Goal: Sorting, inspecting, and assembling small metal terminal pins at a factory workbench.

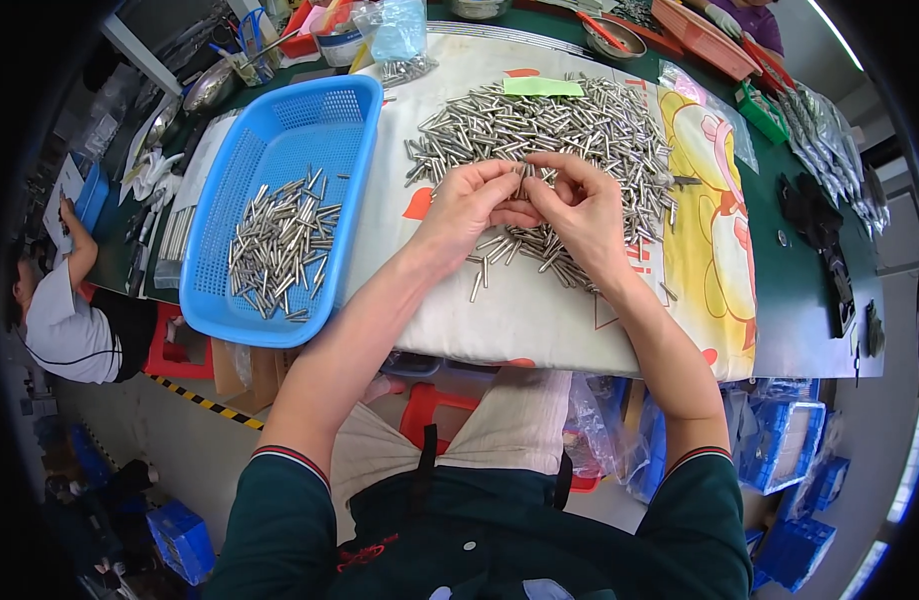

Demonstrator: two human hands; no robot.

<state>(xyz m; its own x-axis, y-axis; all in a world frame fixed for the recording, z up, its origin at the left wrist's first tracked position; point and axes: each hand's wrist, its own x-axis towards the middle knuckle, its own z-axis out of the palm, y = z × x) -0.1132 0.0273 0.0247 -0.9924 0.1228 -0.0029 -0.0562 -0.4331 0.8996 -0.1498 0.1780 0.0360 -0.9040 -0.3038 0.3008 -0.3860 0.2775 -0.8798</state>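
Bare cloth (425,312) along near edge (450,353), metal pins (590,125) beyond, left fingers (496,190) and right fingers (547,201) bunched, grip unclear

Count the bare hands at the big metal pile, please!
2: the left hand and the right hand, close together over the pile. No others show there.

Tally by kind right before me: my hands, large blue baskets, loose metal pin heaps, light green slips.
Hands: left hand and right hand, 2
Large blue plastic basket: 1
Loose metal pin heaps: inside heap and outside heap, 2
Light green slip: 1
Total: 6
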